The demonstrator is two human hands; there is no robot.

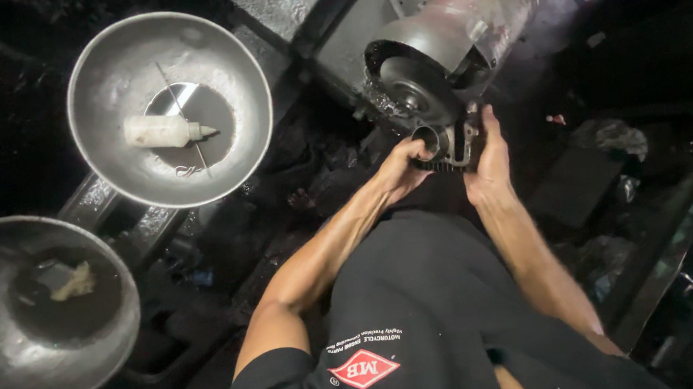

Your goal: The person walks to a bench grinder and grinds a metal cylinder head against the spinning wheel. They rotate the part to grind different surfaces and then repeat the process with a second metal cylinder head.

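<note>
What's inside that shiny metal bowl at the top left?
In the upper metal bowl lie a small white squeeze bottle on its side and a thin wire or rod. Its flat bottom looks dark; what lies under the bottle is hidden.

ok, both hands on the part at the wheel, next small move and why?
Probably ease the metal part up to the wheel. Left hand and right hand grip it from both sides, just below the wheel; contact can't be told from here.
</note>
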